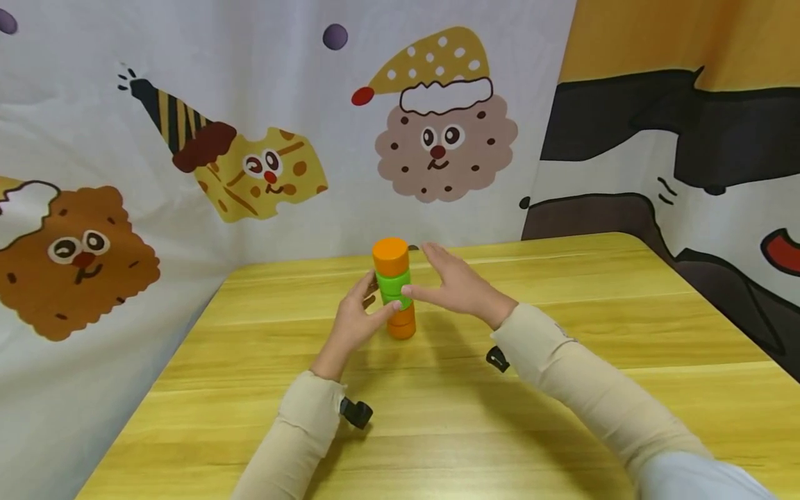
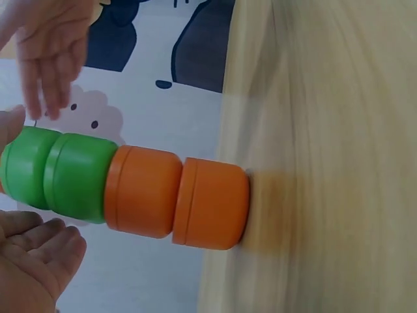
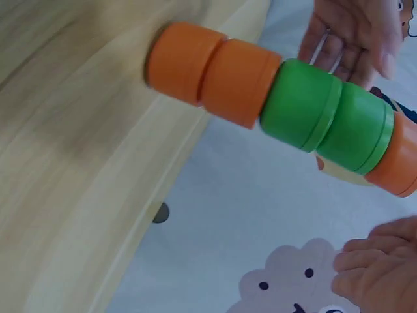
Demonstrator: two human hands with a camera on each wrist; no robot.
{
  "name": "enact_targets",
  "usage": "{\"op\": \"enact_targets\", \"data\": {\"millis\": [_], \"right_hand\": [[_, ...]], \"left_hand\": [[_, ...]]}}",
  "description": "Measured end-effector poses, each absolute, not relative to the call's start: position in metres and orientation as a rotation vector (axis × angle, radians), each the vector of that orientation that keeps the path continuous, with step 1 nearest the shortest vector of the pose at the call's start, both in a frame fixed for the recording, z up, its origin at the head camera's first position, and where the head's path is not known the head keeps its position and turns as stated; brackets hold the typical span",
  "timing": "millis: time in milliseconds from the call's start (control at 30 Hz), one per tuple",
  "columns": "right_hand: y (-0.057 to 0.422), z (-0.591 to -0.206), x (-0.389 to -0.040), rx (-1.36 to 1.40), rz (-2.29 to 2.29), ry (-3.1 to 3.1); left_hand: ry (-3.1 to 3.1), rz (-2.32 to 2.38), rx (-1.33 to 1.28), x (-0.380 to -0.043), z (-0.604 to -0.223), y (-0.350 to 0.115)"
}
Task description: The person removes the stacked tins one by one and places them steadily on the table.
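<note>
An upright stack of short round plastic pots or cups stands on the table: an orange top piece (image 1: 390, 255), two green pieces (image 3: 301, 104) below it, and two orange pieces (image 2: 212, 203) at the bottom. My left hand (image 1: 355, 321) is on the left of the tower, fingers spread and loosely bent, thumb in front of the lower green piece. On the other side my right hand (image 1: 461, 283) has its fingers extended, the thumb reaching toward the green pieces. Both wrist views show a gap between the fingers and the stack; neither hand grips it.
The wood-grain table (image 1: 437, 437) extends around the stack, its back edge close behind. A printed cloth (image 1: 350, 173) with cartoon biscuits and cheese hangs beyond it. Black wrist cameras, left (image 1: 356, 413) and right (image 1: 498, 359), stick out from the sleeves.
</note>
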State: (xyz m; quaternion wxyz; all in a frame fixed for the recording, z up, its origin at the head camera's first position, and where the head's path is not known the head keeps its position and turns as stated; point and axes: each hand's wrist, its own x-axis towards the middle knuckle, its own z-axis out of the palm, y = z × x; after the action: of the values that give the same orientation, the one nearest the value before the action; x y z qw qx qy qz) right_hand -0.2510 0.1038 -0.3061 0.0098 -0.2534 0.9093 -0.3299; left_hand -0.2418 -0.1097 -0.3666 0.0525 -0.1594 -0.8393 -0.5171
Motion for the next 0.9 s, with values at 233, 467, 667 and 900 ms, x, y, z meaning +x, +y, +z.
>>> {"op": "enact_targets", "data": {"millis": [233,467,667,900], "right_hand": [[0.091,-0.293,-0.261,-0.726,-1.272,2.826],[0.08,-0.293,-0.267,-0.675,-1.393,2.828],[0.076,-0.301,-0.272,-0.657,-1.535,2.76],[0.072,-0.308,-0.276,-0.668,-1.629,2.706]], "left_hand": [[-2.433,-1.685,-0.438,-0.248,-0.372,-0.107],[-2.282,-1.842,-0.415,-0.253,-0.375,-0.102],[-2.186,-1.949,-0.412,-0.256,-0.379,-0.1],[-2.161,-1.967,-0.433,-0.246,-0.368,-0.095]]}}
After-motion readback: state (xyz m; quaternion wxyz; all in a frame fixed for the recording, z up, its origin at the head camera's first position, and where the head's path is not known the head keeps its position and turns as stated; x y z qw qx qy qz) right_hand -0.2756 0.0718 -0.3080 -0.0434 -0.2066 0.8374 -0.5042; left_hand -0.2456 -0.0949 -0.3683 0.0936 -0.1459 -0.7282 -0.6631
